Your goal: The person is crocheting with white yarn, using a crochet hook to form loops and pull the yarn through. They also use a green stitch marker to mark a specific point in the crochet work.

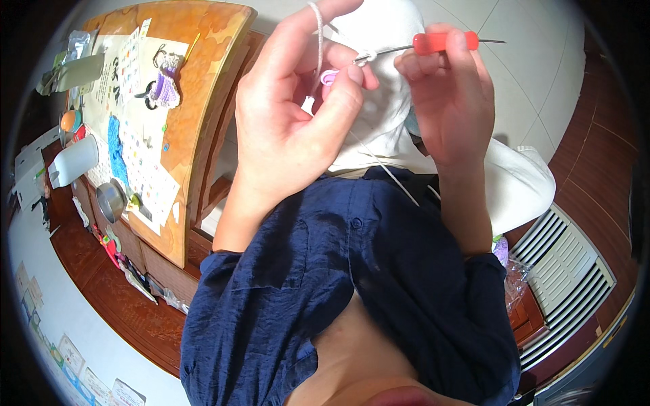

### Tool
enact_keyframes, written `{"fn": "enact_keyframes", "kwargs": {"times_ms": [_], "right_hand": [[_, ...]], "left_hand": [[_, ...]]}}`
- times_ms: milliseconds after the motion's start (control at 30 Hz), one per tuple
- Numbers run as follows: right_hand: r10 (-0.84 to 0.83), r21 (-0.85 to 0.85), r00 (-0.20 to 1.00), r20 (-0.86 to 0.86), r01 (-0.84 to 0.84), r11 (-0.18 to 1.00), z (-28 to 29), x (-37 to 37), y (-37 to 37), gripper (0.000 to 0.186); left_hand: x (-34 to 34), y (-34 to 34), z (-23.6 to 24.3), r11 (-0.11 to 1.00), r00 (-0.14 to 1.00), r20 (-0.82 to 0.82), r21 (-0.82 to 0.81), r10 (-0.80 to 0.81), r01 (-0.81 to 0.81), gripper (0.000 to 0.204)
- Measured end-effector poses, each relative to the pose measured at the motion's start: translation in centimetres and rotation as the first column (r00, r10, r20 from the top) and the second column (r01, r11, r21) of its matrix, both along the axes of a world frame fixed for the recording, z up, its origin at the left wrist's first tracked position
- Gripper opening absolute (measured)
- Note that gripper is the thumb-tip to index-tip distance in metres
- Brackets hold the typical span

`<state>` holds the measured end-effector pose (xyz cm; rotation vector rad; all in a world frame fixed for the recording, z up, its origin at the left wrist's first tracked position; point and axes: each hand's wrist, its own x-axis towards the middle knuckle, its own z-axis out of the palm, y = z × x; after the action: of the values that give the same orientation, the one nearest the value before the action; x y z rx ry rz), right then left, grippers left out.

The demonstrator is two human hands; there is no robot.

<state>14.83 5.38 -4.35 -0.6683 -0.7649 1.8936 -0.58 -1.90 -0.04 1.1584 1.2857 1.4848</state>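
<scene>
Inwardly curled, the left hand pinches white yarn, the right hand a red-handled hook

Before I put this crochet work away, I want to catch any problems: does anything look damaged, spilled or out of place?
Nothing plainly looks spilled or damaged. Slightly odd: the red-handled crochet hook in the right hand has metal showing beyond both ends of its grip, perhaps just a double-ended design.
</scene>
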Motion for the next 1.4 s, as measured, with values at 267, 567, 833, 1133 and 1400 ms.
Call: {"fn": "enact_keyframes", "kwargs": {"times_ms": [267, 567, 833, 1133, 1400], "right_hand": [[-0.11, 0.24, 0.992, 0.063, 0.092, 0.966, 0.1, 0.4, 0.1, 0.031], [-0.141, 0.373, 0.989, 0.048, 0.113, 0.921, -0.1, 0.6, 0.3, 0.028], [-0.305, 0.556, 0.948, 0.089, 0.207, 0.805, -0.7, 1.0, -0.4, 0.027], [-0.187, 0.584, 0.982, 0.004, 0.15, 0.798, -0.1, -0.4, -0.9, 0.025], [-0.35, 0.763, 0.925, 0.146, 0.119, 0.635, -0.1, -0.6, -1.9, 0.018]], "left_hand": [[0.4, -0.1, 1.1, 0.998, 0.996, -0.083, -0.044, 0.039, -0.042, 0.05], [0.9, -0.2, 1.4, 0.992, 0.973, -0.209, -0.054, 0.096, -0.11, 0.052], [0.5, -0.5, 3.4, 0.995, 0.885, -0.465, -0.085, 0.012, -0.058, 0.054], [1.1, -0.4, 1.8, 0.985, 0.986, 0.076, -0.098, 0.148, -0.14, 0.063], [-0.1, 0.0, 1.0, 0.989, 0.898, 0.432, -0.15, 0.08, -0.017, 0.06]]}}
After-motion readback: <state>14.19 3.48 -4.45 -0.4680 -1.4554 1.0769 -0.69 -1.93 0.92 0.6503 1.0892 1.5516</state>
